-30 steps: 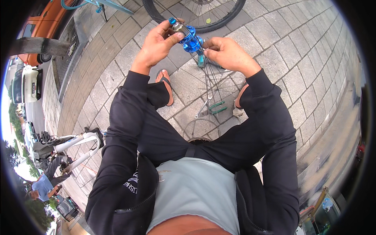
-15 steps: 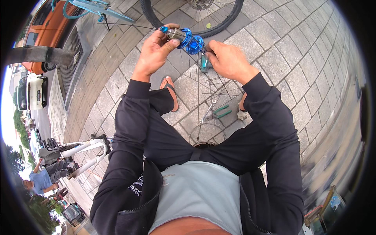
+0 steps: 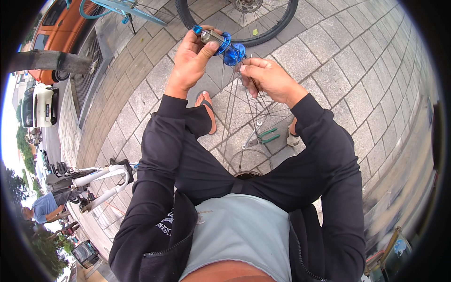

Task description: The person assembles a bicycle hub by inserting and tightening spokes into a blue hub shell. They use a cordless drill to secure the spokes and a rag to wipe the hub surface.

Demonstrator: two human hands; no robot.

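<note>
My left hand (image 3: 188, 63) is closed around the silver end of a blue bicycle hub (image 3: 234, 55), thumb on top near one flange. Several thin spokes (image 3: 229, 105) hang from the hub toward the ground. Beside the other blue flange, my right hand (image 3: 277, 82) pinches a spoke between thumb and forefinger, its other fingers curled below among the spokes. Lower down, pliers with green handles (image 3: 268, 136) lie on the paving next to a silver wrench (image 3: 249, 137).
A bicycle wheel with a black tyre (image 3: 284, 26) stands just beyond the hub, and a light-blue bicycle (image 3: 127, 8) is at upper left. My sandalled foot (image 3: 206, 113) rests on the paving. A white bicycle frame (image 3: 105, 188), parked vehicles and another person (image 3: 44, 207) are farther left.
My right hand has shifted from the hub's end down to the spokes below the flange. The long spoke that stretched left from the hub no longer shows there.
</note>
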